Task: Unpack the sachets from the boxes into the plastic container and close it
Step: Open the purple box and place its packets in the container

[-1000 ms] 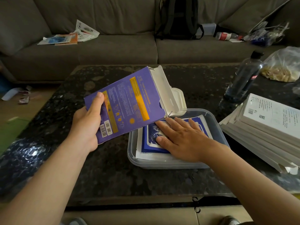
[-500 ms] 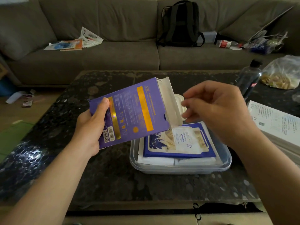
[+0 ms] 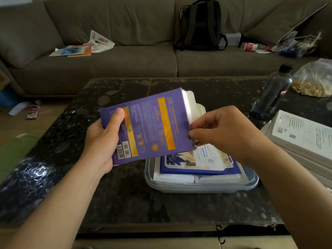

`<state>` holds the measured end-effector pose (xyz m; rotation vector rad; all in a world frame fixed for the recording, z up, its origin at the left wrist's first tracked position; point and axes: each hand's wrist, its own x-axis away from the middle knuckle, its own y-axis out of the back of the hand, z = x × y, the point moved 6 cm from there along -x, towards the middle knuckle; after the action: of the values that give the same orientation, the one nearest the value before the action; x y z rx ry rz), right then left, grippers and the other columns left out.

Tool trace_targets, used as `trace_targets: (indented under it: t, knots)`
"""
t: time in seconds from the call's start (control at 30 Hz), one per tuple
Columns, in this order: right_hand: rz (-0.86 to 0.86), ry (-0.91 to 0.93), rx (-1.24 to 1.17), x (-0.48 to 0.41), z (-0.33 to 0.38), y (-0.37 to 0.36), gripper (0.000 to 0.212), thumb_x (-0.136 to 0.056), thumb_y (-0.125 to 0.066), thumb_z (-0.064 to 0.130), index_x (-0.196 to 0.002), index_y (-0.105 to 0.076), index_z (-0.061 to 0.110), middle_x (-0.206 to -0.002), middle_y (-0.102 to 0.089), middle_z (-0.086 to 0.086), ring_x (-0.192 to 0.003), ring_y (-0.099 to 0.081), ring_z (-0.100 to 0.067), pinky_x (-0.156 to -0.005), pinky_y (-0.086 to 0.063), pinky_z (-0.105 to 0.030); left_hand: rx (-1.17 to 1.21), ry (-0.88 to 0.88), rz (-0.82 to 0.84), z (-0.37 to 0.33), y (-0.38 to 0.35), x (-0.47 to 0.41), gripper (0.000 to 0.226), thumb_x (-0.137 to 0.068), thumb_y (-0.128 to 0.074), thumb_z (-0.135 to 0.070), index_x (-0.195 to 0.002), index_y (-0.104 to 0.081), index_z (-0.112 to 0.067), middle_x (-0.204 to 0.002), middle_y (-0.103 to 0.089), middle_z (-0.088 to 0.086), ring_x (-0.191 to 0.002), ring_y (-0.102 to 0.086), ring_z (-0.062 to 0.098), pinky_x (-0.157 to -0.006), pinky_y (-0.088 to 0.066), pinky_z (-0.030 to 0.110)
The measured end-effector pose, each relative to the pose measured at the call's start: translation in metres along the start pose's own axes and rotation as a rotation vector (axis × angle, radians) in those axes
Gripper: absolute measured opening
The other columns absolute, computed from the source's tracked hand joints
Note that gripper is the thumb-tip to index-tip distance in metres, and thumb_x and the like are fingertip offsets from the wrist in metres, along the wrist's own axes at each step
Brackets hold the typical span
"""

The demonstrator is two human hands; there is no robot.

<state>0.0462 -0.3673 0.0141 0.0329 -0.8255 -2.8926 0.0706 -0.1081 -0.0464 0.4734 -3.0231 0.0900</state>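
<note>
Speckled dark stone table (image 3: 125, 198), near edge towards the wearer.
Clear plastic container (image 3: 201, 188), lidless, on the table right of centre. It holds flat sachets: white ones (image 3: 176, 177) at the bottom, a blue-bordered one (image 3: 197, 168) on top.
Purple box (image 3: 152, 126) with orange bands, held tilted above the container's left rear corner, white end flaps open towards the right.
Left hand (image 3: 102, 142): grips the box's closed end, thumb across the printed face, fingers behind.
Right hand (image 3: 228, 133): fingers curled, thumb and forefinger tips at the box's open end; what they pinch cannot be told.
Stack of white boxes (image 3: 301, 133), right edge of the table.
Dark bottle (image 3: 273, 94) and clear bag (image 3: 314, 78), far right.
Grey sofa (image 3: 125, 63) beyond the table, bearing loose papers (image 3: 84, 47) and a black backpack (image 3: 199, 24).
</note>
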Motion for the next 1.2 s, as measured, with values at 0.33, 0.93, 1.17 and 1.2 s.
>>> trace_targets:
  t: [0.33,0.93,1.17,1.2]
  knots:
    - [0.115,0.055,0.031,-0.003,-0.004,-0.009,0.008,-0.093,-0.068,0.016,-0.09,-0.072,0.022,-0.086,-0.074,0.008,-0.084,-0.072,-0.008,-0.067,-0.061,-0.022,0.022,-0.06,-0.004,-0.003,0.003,0.0,0.025,-0.093,-0.063,-0.046,-0.1,-0.066,-0.023,-0.085,-0.078,-0.007,-0.079,-0.076,0.012,-0.067,-0.058,0.034]
    - [0.148,0.061,-0.275,-0.004,-0.007,-0.008,0.021,-0.077,-0.074,0.024,-0.077,-0.063,0.006,-0.084,-0.076,-0.006,-0.088,-0.073,-0.023,-0.065,-0.058,-0.029,0.038,-0.029,0.004,-0.002,0.005,-0.004,0.026,-0.094,-0.061,-0.049,-0.099,-0.067,-0.024,-0.09,-0.079,-0.004,-0.082,-0.076,0.015,-0.076,-0.058,0.04]
    - [0.171,-0.035,-0.595,-0.008,-0.017,0.004,0.014,-0.075,-0.07,0.021,-0.073,-0.059,0.012,-0.103,-0.074,-0.015,-0.102,-0.073,-0.026,-0.064,-0.058,-0.032,0.021,-0.006,-0.026,-0.002,0.013,-0.008,0.029,-0.092,-0.062,-0.053,-0.1,-0.068,-0.025,-0.092,-0.079,-0.003,-0.082,-0.077,0.016,-0.078,-0.059,0.042]
    - [0.143,-0.045,-0.603,-0.008,-0.018,0.009,0.015,-0.077,-0.069,0.02,-0.076,-0.057,0.011,-0.106,-0.074,-0.013,-0.105,-0.072,-0.026,-0.063,-0.059,-0.032,0.016,-0.002,-0.036,-0.002,0.014,-0.009,0.03,-0.092,-0.062,-0.054,-0.101,-0.068,-0.025,-0.093,-0.079,-0.003,-0.082,-0.077,0.016,-0.079,-0.059,0.044]
